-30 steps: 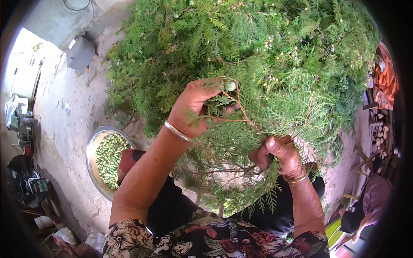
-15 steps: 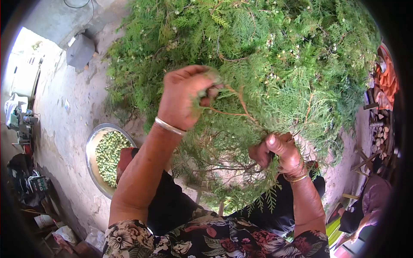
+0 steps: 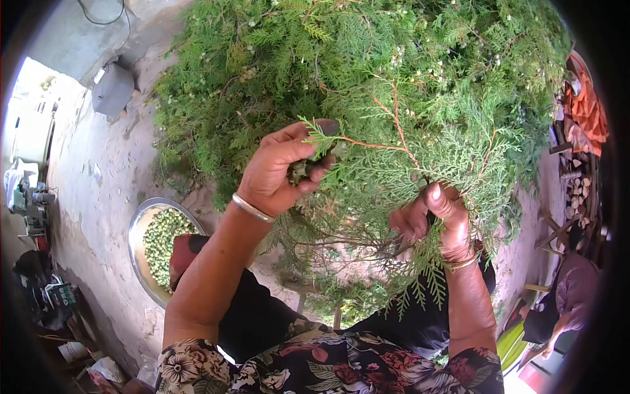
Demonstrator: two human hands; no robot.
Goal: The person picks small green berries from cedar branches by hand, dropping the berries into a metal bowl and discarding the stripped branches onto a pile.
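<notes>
My right hand (image 3: 438, 213) is closed around the stem of a leafy cypress-like branch (image 3: 401, 128), whose bare reddish twigs fork up and to the left. My left hand (image 3: 282, 164) is at a twig's tip, with thumb and fingers curled. Small green cones (image 3: 300, 172) show in its palm, partly covered by the fingers. Behind both hands rises a large heap of the same evergreen branches (image 3: 275, 72), with pale cones dotted among the leaves. To the left of my left arm, a round metal basin (image 3: 136, 240) holds many green cones (image 3: 163, 238).
A grey box-like object (image 3: 113, 90) stands by the wall at upper left. Tools and bags (image 3: 56, 295) line the left side. At right are orange cloth (image 3: 583, 105), stacked firewood (image 3: 577, 190) and another person (image 3: 571, 295). Cut branches (image 3: 348, 253) lie near my knees.
My left hand has slowed from a blur and turned, so the cones in its palm show. The twigs have sprung upright, while my right hand keeps hold of the branch.
</notes>
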